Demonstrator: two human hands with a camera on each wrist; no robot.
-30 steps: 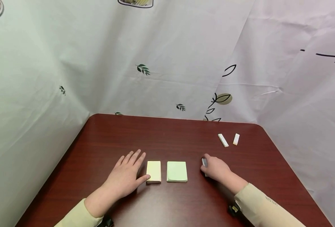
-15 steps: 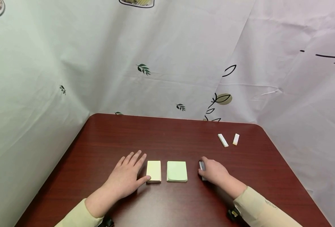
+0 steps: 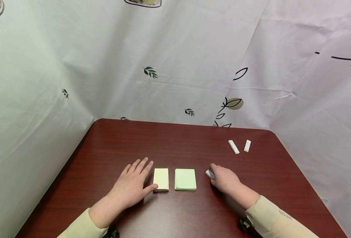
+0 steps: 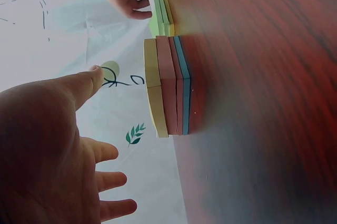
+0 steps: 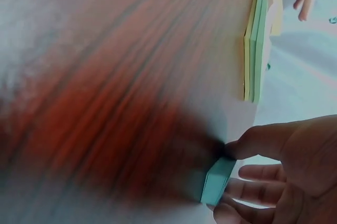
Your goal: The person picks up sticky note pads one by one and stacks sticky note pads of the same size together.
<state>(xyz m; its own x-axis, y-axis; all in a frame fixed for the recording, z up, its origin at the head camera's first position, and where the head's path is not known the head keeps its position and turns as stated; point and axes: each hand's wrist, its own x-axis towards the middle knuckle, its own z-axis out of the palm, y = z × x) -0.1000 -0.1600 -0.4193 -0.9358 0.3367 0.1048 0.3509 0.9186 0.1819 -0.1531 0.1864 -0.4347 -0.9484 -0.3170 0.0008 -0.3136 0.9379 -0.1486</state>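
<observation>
My left hand (image 3: 129,186) is held with straight, spread fingers beside a stack of sticky note pads (image 3: 161,179), yellow on top. In the left wrist view, pink and blue pads show under the yellow, and a gap separates my thumb from the stack. To its right lies a squarer stack of sticky note pads (image 3: 185,179), green on top and yellow at the bottom. Farther right my right hand (image 3: 225,178) pinches a small blue-grey block (image 3: 209,174) between thumb and fingers, low over the table. In the right wrist view the block (image 5: 217,181) looks teal, partly covered by fingers.
Two narrow white pieces (image 3: 233,147) lie apart at the back right of the dark red table (image 3: 151,142). White patterned cloth (image 3: 175,66) hangs behind the table and along both sides.
My right hand has shifted a little to the left, and the block in it has turned so one end points toward the back left. My left hand and both stacks stay put.
</observation>
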